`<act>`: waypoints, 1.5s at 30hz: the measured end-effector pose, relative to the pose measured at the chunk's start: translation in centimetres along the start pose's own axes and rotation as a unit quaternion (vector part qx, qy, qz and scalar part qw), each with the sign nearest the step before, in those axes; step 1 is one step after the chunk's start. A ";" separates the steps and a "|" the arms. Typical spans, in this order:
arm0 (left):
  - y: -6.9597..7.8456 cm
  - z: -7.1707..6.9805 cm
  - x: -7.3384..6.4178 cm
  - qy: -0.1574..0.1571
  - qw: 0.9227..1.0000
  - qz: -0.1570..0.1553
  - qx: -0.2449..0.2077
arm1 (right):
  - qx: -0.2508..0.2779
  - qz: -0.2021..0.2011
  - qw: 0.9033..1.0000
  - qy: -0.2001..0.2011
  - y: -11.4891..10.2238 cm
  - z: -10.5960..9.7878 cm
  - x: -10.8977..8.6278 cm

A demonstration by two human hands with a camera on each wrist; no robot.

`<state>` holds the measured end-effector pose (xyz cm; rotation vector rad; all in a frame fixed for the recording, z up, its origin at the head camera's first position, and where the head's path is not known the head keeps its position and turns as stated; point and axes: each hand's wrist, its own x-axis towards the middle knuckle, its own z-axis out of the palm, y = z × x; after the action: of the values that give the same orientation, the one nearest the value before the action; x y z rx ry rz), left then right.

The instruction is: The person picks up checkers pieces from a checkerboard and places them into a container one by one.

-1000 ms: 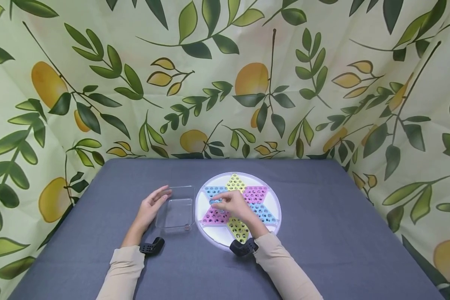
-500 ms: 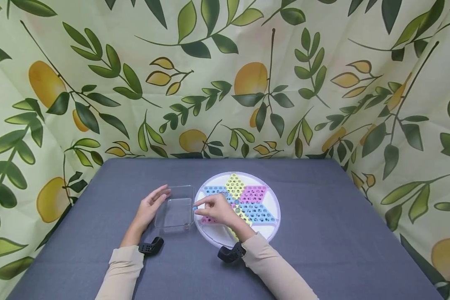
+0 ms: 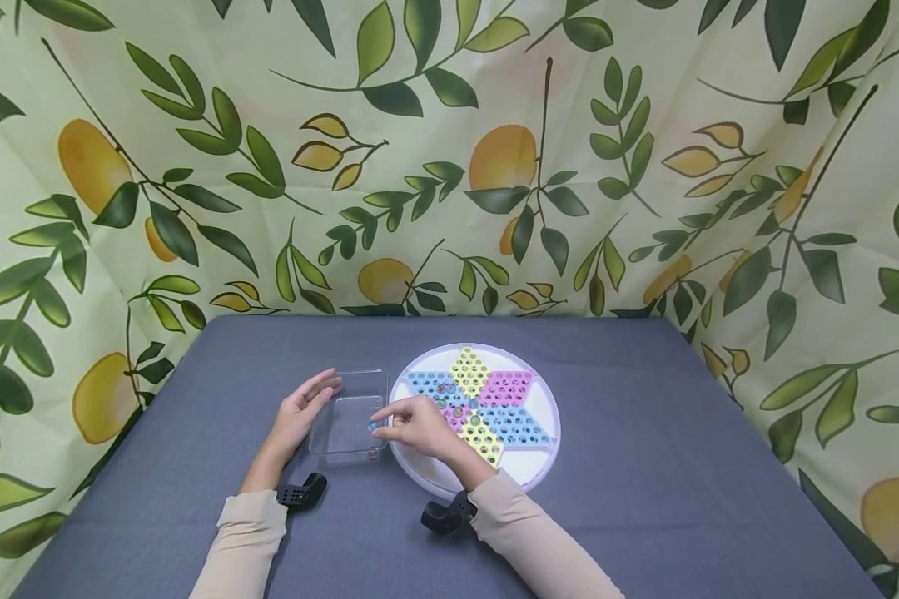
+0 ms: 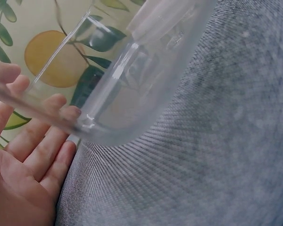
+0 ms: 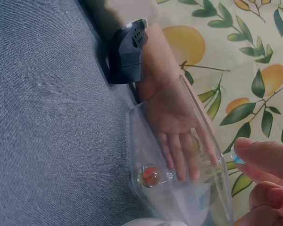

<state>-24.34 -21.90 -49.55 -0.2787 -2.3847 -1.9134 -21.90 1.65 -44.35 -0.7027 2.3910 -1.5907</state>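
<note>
My right hand (image 3: pixel 417 428) pinches a clear blue marble (image 5: pixel 236 154) between thumb and fingertips, over the right side of a clear plastic box (image 3: pixel 348 454). My left hand (image 3: pixel 300 414) rests against the box's left side with its fingers fairly straight; the left wrist view shows the fingers (image 4: pixel 37 148) along the wall. An orange-red marble (image 5: pixel 150 175) lies inside the box near a corner. Right of the box stands a round white Chinese checkers board (image 3: pixel 543 416) with a coloured star of holes. Several marbles (image 3: pixel 458 412) sit in its left and middle holes; my right hand and forearm cover part of it.
A dark grey-blue cloth (image 3: pixel 644 466) covers the table. Behind it hangs a curtain (image 3: pixel 434 225) printed with leaves and fruit. Each wrist wears a black camera, such as the left wrist camera (image 3: pixel 303 491).
My right hand has carried the blue marble leftwards from above the board to above the box, uncovering marbles on the board's left side. The left hand stays at the box.
</note>
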 end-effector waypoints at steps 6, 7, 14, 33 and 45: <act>0.1 0.0 0.0 0.000 1.000 0.000 0.000 | -0.009 0.004 1.000 -0.006 0.1 0.2 0.1; 0.1 0.0 0.0 0.001 1.000 0.001 0.002 | -0.012 0.003 1.000 -0.006 0.1 0.3 0.1; 0.3 0.1 0.0 0.002 1.000 0.005 -0.013 | -0.006 0.002 1.000 -0.004 0.2 0.1 0.1; 0.3 0.2 -0.1 0.006 1.000 0.014 -0.016 | -0.001 0.011 1.000 0.027 1.2 -2.7 -2.1; 0.2 0.2 -0.1 0.005 1.000 0.011 -0.011 | -0.003 0.039 0.998 0.054 2.1 -5.6 -3.6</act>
<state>-24.21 -21.65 -49.40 -0.2956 -2.3462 -1.9278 -21.64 8.64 -44.36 -0.5292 2.4668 -1.6304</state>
